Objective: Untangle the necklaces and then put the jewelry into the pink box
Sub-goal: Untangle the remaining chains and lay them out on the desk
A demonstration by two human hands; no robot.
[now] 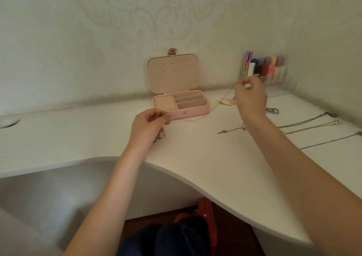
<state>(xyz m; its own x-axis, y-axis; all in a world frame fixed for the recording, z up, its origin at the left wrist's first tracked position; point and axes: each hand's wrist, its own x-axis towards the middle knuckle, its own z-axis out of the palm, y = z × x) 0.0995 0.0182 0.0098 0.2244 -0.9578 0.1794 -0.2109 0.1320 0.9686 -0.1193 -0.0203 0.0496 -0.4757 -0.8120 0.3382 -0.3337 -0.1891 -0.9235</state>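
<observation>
Necklaces [309, 121] lie stretched across the white bench [195, 157] at about three o'clock, well apart from the pink box [181, 102], which stands open at twelve o'clock against the wall, its lid upright. The right hand [250, 98] is raised at two o'clock, its fingers [245, 84] pinching a thin pale chain [213, 108] that runs down past the box's right end. The left hand [148, 127], just in front of the box, grips a dark tangle of chain [159, 136] in curled fingers. Small gold and pearl pieces [225, 101] lie beside the box.
</observation>
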